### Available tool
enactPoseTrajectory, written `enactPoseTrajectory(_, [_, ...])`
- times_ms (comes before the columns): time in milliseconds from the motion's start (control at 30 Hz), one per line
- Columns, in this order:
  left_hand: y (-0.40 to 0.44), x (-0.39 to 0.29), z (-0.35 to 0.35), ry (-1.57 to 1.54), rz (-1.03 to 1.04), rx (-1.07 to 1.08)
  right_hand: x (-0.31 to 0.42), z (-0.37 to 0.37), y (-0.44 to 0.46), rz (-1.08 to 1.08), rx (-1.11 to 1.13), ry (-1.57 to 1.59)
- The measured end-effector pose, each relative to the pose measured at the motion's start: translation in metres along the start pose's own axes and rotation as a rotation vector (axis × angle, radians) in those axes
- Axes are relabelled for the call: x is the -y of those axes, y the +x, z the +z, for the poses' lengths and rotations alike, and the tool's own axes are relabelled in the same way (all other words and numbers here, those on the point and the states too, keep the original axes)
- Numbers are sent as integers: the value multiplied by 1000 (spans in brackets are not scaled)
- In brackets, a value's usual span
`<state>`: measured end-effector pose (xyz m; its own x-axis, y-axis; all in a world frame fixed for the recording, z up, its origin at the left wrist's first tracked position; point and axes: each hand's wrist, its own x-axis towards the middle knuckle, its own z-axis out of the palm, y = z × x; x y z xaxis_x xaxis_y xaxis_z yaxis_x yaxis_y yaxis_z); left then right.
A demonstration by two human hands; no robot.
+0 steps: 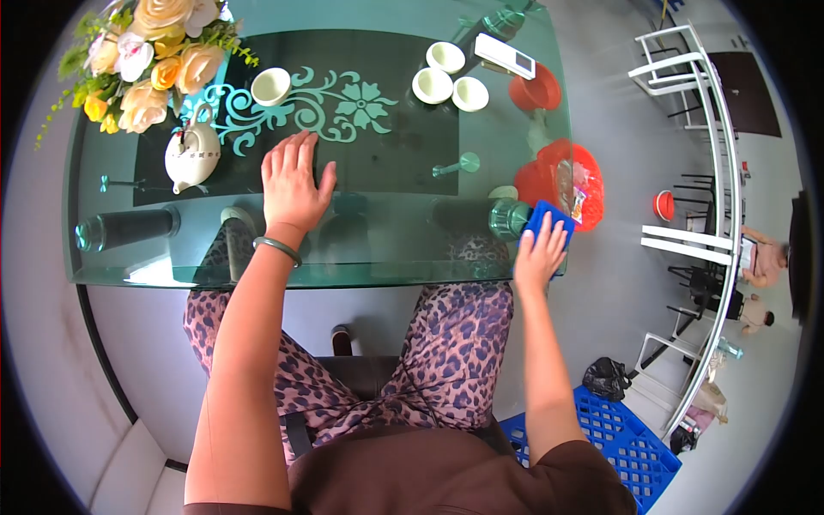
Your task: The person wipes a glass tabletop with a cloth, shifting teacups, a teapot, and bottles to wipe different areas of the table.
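My left hand (296,182) lies flat on the glass table (386,245), palm down, with its thumb apart from the fingers and nothing in its grasp. A dark green bangle circles that wrist. At the table's front right corner, my right hand (542,251) presses on a folded blue cloth (556,218), its fingers stretched over it. To the left of my left hand stands a white teapot (192,156) with dark lettering. Beyond that hand is one small white cup (271,87).
Three white cups (433,86) stand together at the back right, beside a white box-shaped device (505,57). Flowers (146,64) fill the back left. A red basket (589,184) is by the right edge. White metal frames (725,172), a blue plastic pallet (627,451) and people are farther right.
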<state>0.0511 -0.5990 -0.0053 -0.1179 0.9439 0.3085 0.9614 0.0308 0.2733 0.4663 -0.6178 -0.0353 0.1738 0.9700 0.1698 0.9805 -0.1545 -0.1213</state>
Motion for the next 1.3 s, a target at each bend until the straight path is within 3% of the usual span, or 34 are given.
enactPoseTrajectory(33, [0, 0, 0, -6, -10, 13, 16, -2, -13, 28, 10, 13])
enactPoseTrajectory(100, [0, 0, 1, 18, -10, 15, 33, -13, -44, -145, 84, 57])
enactPoseTrajectory(233, [0, -1, -1, 7, -7, 19, 10, -40, -51, -364, 304, 155])
enactPoseTrajectory(433, [0, 0, 2, 16, -16, 23, -37, 4, 32, -203, 23, 73])
enactPoseTrajectory(667, [1, -2, -3, 10, -12, 25, -14, 29, 101, -4, 18, -47])
enactPoseTrajectory(867, [-1, 0, -3, -10, 8, 4, 47, 1, 24, -380, 110, 55])
enactPoseTrajectory(967, [-3, 3, 1, -119, 26, -88, 80, -40, -7, -564, 331, 90])
enactPoseTrajectory(1100, [-27, -32, -39, -509, 469, -49, 80, -62, 20, -793, 362, -29])
enactPoseTrajectory(1133, [-45, -47, -40, -640, 575, -39, 81, -48, 20, -805, 345, 68])
enactPoseTrajectory(1233, [-113, -79, -38, -825, 849, 384, 87, -19, 19, -799, 245, 163])
enactPoseTrajectory(1300, [-158, -89, -18, -926, 1076, 512, 106, -14, 19, -711, 211, 151])
